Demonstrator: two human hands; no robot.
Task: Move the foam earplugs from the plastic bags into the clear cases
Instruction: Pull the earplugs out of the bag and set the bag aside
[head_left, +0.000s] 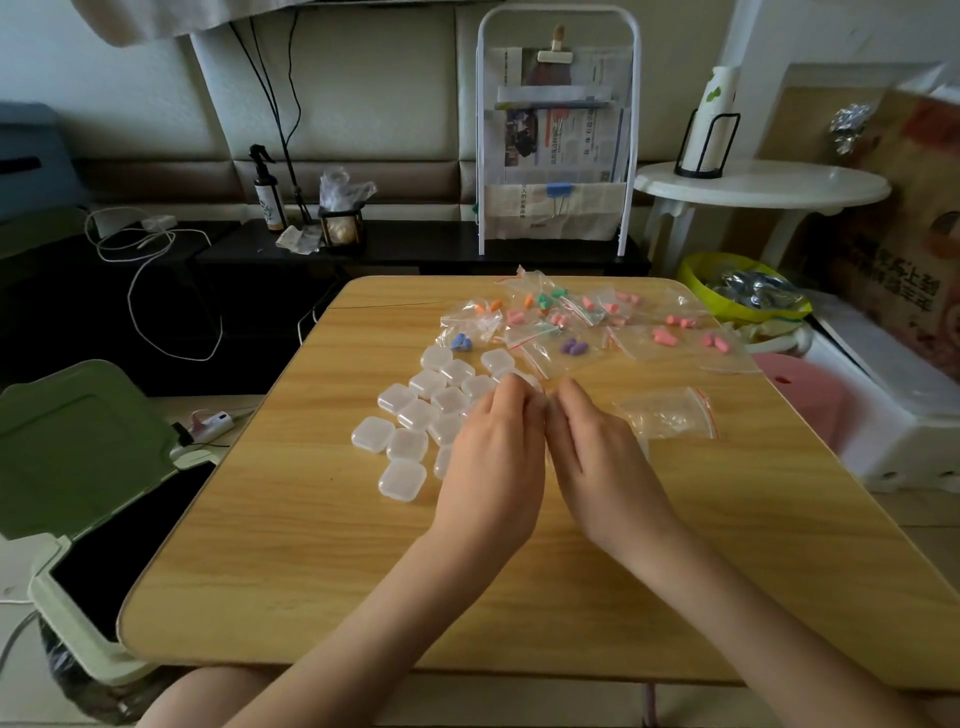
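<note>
Wood-grain desk (270, 545): pale, rounded corners, carrying all the task things on its far half.
Bin (88, 467): green, lid raised, standing just off the desk's left edge.
Round side table (779, 189): white, behind and to the right, with a paper roll (714, 119) upright in a black holder.
Rack (558, 145): white frame behind the desk, hung with newspapers.
Yellow bowl (696, 275): just past the desk's far right corner, holding crumpled foil.
Plastic bags (566, 325): a loose overlapping spread along the far edge, most with red zip strips.
Empty bag (667, 413): lying flat, apart from the spread, just right of the right hand.
Clear cases (415, 415): small square boxes clustered left of centre, lids closed, several partly hidden under the left hand.
Left hand (491, 467): fingers curled together at the tips, pinching something I cannot make out, over the near edge of the case cluster.
Right hand (597, 457): fingertips meeting the left hand's; what they grip is hidden.
Foam earplugs (574, 347): pink, orange, green, blue and purple pairs, all seen inside the bags.
</note>
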